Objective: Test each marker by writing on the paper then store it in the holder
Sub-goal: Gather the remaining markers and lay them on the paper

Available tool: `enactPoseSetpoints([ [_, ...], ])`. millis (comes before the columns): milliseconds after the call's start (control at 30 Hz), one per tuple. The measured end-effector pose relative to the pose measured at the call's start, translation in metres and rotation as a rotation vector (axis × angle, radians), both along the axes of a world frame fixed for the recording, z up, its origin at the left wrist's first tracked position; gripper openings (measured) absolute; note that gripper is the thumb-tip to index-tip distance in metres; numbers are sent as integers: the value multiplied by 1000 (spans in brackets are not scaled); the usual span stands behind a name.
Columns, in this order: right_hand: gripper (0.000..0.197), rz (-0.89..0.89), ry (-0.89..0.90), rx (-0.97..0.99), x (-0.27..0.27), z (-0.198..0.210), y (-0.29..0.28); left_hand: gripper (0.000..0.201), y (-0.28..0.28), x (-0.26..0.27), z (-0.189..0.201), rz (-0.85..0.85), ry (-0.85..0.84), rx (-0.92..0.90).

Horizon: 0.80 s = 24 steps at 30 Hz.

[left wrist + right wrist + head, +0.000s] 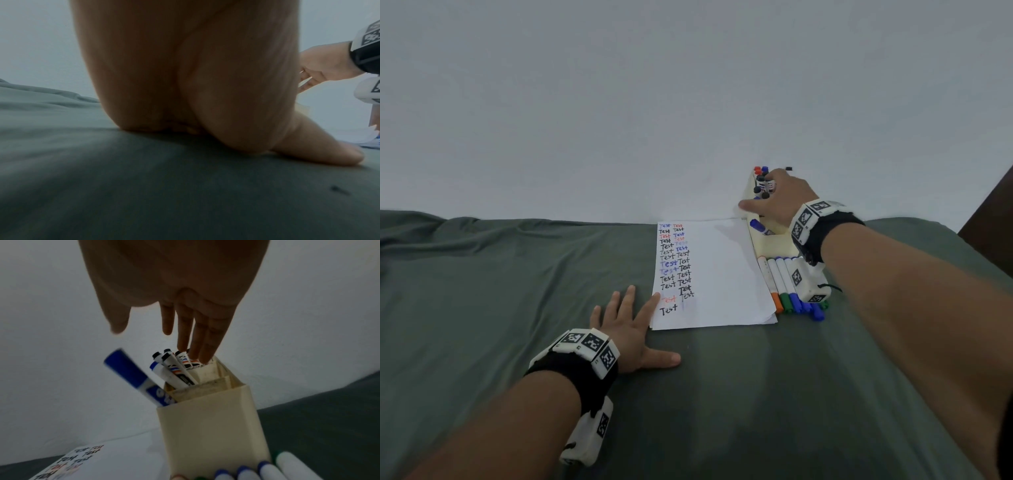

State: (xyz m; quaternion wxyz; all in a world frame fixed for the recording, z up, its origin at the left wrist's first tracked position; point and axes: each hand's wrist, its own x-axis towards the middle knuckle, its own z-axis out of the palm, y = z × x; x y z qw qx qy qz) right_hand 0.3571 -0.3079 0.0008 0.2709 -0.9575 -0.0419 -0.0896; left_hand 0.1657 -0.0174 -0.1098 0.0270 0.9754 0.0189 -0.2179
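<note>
A white paper (722, 274) covered with rows of the word "Test" lies on the grey-green cloth. My left hand (630, 325) rests flat beside it, fingers spread, a fingertip on the sheet's left edge. The cream holder (211, 426) stands to the right of the paper against the wall and contains several markers. A blue marker (135, 378) leans loose in its front compartment. My right hand (185, 331) hovers over the holder with straight fingers (197, 344) touching the black-capped markers (174, 368) at the back; it grips nothing. Several capped markers (787, 284) lie in front of the holder.
A white wall rises right behind the holder (774, 240) and the paper. Rumpled cloth (431, 233) bunches at the far left. A dark wooden edge (993, 219) shows at the far right. Bare cloth stretches in front of the paper.
</note>
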Motion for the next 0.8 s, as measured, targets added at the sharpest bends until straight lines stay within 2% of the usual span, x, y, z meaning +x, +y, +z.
enactPoseSetpoints([
  [33, 85, 7, 30, -36, 4, -2, 6, 128, 0, 0, 0, -1, 3, -1],
  [67, 78, 0, 53, -61, 7, -4, 11, 129, 1, 1, 0, -3, 6, -2],
  [133, 48, -43, 68, -101, 16, -8, 19, 129, 2, 1, -1, -8, 13, -4],
  [200, 28, -58, 34, -122, 23, -12, 21, 129, 3, 1, -1, -9, 14, -6],
  [400, 6, -57, -56, -211, 30, -8, 15, 129, 2, 1, 1, -10, 19, -11],
  [500, 24, -80, -109, -125, 32, 1, 12, 129, 2, 2, 2, -11, 31, -20],
  [633, 37, -66, -91, 26, 29, 3, 4, 129, 3, 2, 2, -13, 31, -16],
  [800, 57, -12, -75, 25, 24, 1, 2, 129, 2, 2, 3, -10, 38, -16],
])
